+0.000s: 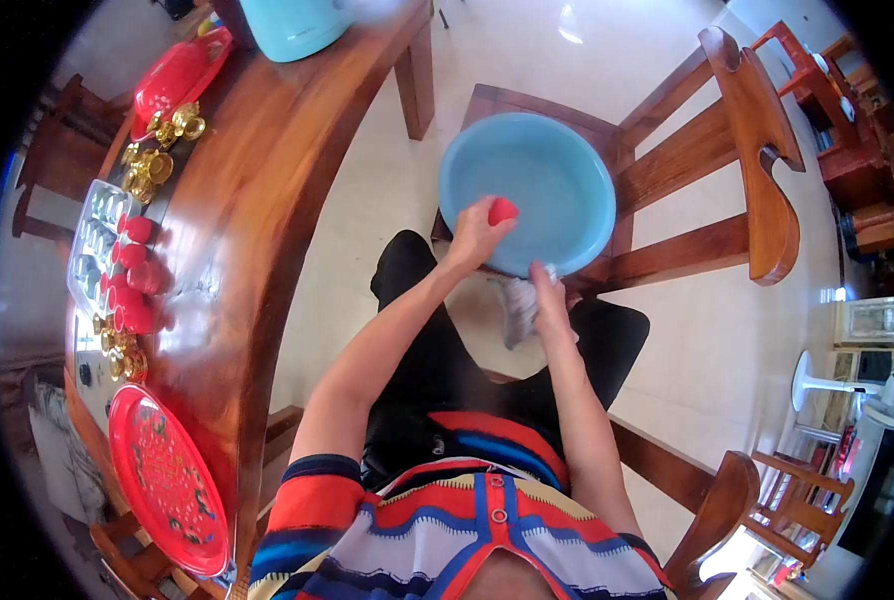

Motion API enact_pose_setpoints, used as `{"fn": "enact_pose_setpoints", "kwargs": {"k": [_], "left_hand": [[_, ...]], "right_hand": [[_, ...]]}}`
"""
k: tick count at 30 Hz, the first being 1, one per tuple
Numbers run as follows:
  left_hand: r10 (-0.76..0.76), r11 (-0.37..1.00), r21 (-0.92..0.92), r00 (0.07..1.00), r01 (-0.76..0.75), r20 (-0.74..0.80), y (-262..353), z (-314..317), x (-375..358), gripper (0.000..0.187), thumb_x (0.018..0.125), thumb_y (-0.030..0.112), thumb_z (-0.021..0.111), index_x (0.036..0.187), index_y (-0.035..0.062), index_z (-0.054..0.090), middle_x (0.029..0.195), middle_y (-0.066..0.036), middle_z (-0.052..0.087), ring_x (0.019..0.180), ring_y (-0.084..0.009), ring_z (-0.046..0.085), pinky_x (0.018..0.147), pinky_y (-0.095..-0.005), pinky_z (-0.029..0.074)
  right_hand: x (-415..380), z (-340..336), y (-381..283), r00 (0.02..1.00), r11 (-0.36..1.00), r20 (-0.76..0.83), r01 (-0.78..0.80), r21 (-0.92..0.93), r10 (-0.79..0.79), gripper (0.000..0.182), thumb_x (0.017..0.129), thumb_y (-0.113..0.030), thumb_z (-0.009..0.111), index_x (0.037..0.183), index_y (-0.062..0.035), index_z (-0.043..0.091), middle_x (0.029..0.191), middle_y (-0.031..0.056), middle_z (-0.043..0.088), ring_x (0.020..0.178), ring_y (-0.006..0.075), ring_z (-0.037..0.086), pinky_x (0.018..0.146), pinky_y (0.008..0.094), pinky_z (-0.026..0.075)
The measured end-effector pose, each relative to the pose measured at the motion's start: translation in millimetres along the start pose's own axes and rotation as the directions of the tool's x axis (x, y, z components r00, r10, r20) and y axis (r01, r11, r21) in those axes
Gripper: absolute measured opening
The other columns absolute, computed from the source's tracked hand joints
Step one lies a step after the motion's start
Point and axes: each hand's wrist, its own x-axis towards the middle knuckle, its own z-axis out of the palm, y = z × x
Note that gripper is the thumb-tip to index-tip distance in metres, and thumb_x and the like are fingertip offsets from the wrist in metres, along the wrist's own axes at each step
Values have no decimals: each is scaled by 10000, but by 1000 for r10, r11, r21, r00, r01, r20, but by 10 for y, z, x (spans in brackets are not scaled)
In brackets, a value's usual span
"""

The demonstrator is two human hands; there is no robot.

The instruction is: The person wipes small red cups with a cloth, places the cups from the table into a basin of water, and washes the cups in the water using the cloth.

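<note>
Above the basin, your left grip has open air toward the far rim. For your right grip, the near rim lies just ahead, and the chair back closes the right side. At your left, a bare strip of tabletop gives passage, until red cups and gold cups obstruct.

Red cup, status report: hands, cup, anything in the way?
Left hand gripping red cup. Right hand holding whitish cloth. Cup at the near side of blue basin. No visible obstruction between cup and basin.
</note>
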Motion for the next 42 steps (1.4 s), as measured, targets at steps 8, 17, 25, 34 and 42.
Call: {"fn": "enact_pose_setpoints", "kwargs": {"k": [8,17,25,34,42], "left_hand": [[-115,943,325,984,66,136,-55,208,261,397,790,330,613,1030,16,574,924,-214,621,809,-370,600,720,-429,467],[-177,984,-79,864,159,-472,-778,-448,579,245,854,186,516,991,-2,592,942,-164,610,791,-262,601,725,-354,469],[-471,880,-97,832,465,-291,-2197,-133,634,376,862,269,494,1081,-31,552,937,-153,631,796,-225,609,733,-308,470],[-484,794,-381,872,474,77,-2074,-21,385,305,895,215,436,1060,-6,566,949,-101,633,823,-170,597,715,-313,477],[-287,935,-194,955,296,76,-2221,-51,302,255,879,148,441,1024,-20,565,939,-171,645,844,-227,624,717,-342,481]], "right_hand": [[-127,5,-117,999,999,29,-40,-21,40,396,840,-284,604,1051,46,547,967,95,593,841,171,566,738,305,454],[-194,62,-175,991,985,94,-107,135,95,276,867,-223,595,1001,14,555,871,82,606,739,146,585,630,272,491],[-216,55,-254,982,978,54,-186,94,181,245,870,-201,584,993,7,547,846,75,596,713,140,575,638,277,481],[-234,32,-250,975,975,83,-211,74,205,226,873,-204,559,1005,-24,527,826,62,581,735,133,564,657,269,473],[-325,42,-294,975,967,12,-220,127,220,264,870,-196,578,1021,14,527,872,73,597,739,139,586,655,272,491]]}}
